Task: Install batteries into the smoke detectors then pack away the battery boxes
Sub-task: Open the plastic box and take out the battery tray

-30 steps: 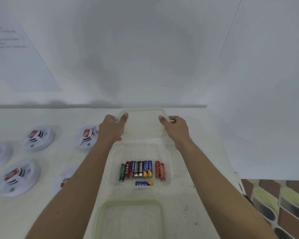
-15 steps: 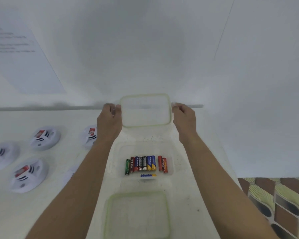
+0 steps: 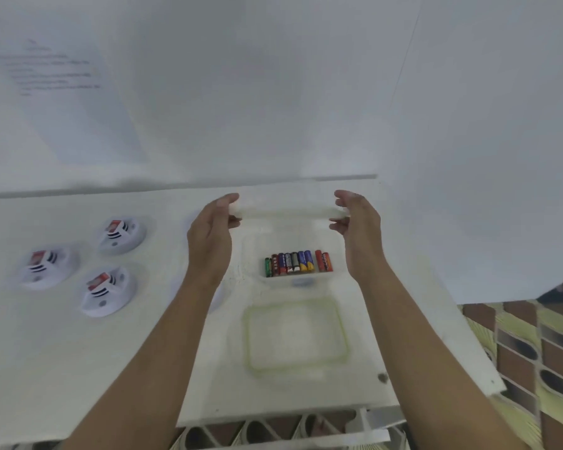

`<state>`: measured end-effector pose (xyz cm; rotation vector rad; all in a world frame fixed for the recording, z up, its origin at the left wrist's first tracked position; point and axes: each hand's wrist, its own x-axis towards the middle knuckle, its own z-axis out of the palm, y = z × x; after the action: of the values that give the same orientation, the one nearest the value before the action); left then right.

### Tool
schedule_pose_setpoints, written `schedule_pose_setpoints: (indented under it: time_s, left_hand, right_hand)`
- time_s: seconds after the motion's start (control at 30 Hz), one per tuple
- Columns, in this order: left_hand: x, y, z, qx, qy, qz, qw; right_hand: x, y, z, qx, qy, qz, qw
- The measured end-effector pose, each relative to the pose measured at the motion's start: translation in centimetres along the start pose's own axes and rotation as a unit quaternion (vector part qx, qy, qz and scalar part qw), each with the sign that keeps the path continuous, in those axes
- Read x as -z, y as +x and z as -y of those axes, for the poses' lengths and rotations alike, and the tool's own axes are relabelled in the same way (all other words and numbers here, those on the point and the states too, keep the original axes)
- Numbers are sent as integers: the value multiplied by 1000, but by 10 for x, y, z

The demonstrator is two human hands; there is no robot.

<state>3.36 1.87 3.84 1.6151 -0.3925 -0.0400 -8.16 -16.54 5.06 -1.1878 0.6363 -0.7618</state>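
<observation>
My left hand (image 3: pixel 213 228) and my right hand (image 3: pixel 355 222) hold a clear plastic lid (image 3: pixel 286 212) by its two short ends, lifted edge-on above the table. Just below it sits an open clear battery box (image 3: pixel 251 254) with a row of several coloured batteries (image 3: pixel 298 264) inside. A second clear box with a green-rimmed lid (image 3: pixel 294 336) lies nearer me. Three white smoke detectors (image 3: pixel 122 235) (image 3: pixel 48 266) (image 3: pixel 108 292) with red labels lie to the left; another is partly hidden behind my left forearm.
The white table (image 3: pixel 78 368) ends close in front of me and at the right, where a patterned tiled floor (image 3: pixel 533 352) shows. A white wall with a sheet of paper (image 3: pixel 62 102) rises behind the table.
Both hands took the lid from flat behind the battery box, raised it and tilted it edge-on over the box's far side. The camera view shifted right.
</observation>
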Motion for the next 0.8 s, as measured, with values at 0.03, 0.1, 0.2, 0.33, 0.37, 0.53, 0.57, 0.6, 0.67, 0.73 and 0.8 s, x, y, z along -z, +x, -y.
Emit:
schedule_pose_setpoints:
  time_s: [0.03, 0.1, 0.2, 0.33, 0.37, 0.53, 0.57, 0.6, 0.67, 0.73, 0.8]
  left_hand:
    - [4, -4, 1, 8, 5, 2, 1000]
    - [10, -13, 0, 16, 18, 8, 1000]
    - [15, -29, 3, 15, 32, 26, 999]
    - [22, -50, 8, 39, 88, 65, 993]
    - [24, -54, 9, 47, 105, 70, 991]
    - [32, -72, 22, 39, 132, 68, 988]
    - [33, -77, 24, 36, 145, 62, 987]
    - [34, -82, 25, 31, 161, 55, 985]
    - [34, -93, 28, 16, 190, 32, 981]
    - [32, -105, 31, -4, 216, 8, 976]
    - [30, -115, 36, -19, 240, 0, 970]
  right_hand:
    - [2, -7, -4, 11, -23, -1, 1000]
    - [5, -24, -11, 39, -86, -5, 995]
    - [6, -47, -19, 56, -148, -18, 987]
    - [10, -67, -29, 66, -193, -12, 979]
    - [11, -70, -30, 72, -209, -9, 975]
    - [25, -83, -37, 122, -312, 16, 942]
    - [28, -84, -38, 132, -335, 27, 933]
    - [31, -86, -39, 141, -355, 37, 923]
    - [38, -91, -42, 160, -381, 53, 909]
    - [45, -95, -49, 183, -407, 71, 892]
    - [55, -100, -58, 201, -445, 72, 870]
